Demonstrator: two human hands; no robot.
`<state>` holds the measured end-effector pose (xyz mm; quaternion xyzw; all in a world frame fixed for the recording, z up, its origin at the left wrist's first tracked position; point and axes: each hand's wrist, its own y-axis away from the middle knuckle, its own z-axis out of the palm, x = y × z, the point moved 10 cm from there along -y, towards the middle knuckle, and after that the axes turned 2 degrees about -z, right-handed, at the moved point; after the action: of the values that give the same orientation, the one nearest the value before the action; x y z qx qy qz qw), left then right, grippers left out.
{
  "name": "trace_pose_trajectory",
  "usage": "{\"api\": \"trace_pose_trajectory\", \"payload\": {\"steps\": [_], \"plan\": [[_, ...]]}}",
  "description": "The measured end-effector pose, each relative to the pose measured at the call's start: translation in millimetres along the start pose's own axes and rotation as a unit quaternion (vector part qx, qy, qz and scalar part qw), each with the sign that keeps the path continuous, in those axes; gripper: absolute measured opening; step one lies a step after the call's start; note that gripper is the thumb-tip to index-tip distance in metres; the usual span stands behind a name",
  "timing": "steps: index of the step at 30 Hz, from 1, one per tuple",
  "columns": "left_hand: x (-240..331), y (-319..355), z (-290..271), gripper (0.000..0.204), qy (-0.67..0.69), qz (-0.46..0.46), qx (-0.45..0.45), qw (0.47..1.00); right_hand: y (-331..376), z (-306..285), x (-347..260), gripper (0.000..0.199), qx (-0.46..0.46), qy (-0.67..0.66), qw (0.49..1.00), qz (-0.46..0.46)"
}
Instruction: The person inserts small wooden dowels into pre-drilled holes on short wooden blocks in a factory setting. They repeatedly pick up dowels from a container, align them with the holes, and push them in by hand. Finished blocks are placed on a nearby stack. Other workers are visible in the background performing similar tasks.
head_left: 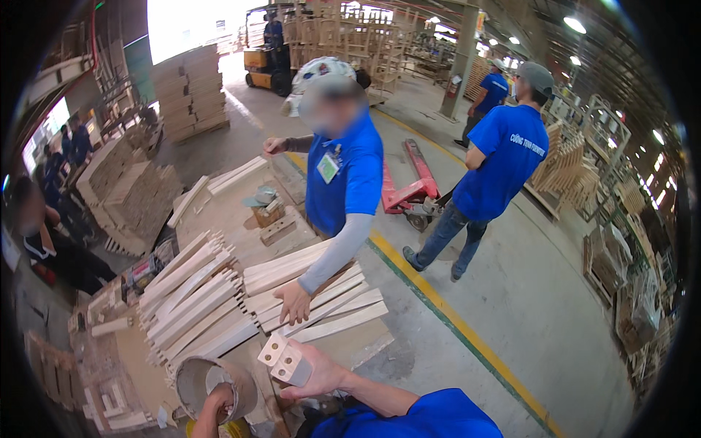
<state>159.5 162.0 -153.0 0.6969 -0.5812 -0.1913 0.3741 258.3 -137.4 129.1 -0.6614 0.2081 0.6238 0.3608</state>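
My right hand [321, 370] is closed around two pale wooden pieces [290, 365], held side by side with their end faces up. Each end face shows two round drilled holes. At the lower left, my left hand [217, 403] reaches over the rim of a grey, smeared bucket [247, 387]. Its fingers are curled at the bucket's mouth, and what they hold, if anything, is hidden. Just beyond lie rows of pale wooden sticks [193, 299] with notched ends. A co-worker's hand [293, 301] rests on a second stack of wooden strips [343, 310].
The co-worker in blue [343, 182] stands across the worktable [219, 226]. Below the bucket is a yellow container [235, 429]. A red pallet jack [412, 179] and another person [504, 160] are on the right. Wood stacks [190, 91] and a forklift [266, 62] stand farther back.
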Motion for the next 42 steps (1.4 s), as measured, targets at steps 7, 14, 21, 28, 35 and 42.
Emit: {"api": "trace_pose_trajectory", "payload": {"steps": [7,14,21,28,35,42], "plan": [[-28,65,-64,0.011,0.151,-0.023,0.332,0.931,11,-4,-3,0.084,-0.047,-0.023,0.998,0.018],[143,208,-174,0.016,0.589,0.225,0.387,0.673,22,-17,1,0.076,-0.094,0.118,0.986,-0.072],[204,276,-197,0.014,0.421,0.271,0.453,0.738,12,34,17,0.075,-0.206,0.031,0.978,-0.014],[199,277,-198,0.008,0.323,0.231,0.496,0.772,-4,53,20,0.08,-0.24,0.124,0.963,-0.004],[186,254,-203,0.012,0.337,0.27,0.446,0.784,-20,62,38,0.077,-0.245,0.079,0.965,0.057],[34,145,-188,0.021,0.555,0.124,0.266,0.778,-43,36,37,0.07,-0.163,0.089,0.979,0.079]]}}
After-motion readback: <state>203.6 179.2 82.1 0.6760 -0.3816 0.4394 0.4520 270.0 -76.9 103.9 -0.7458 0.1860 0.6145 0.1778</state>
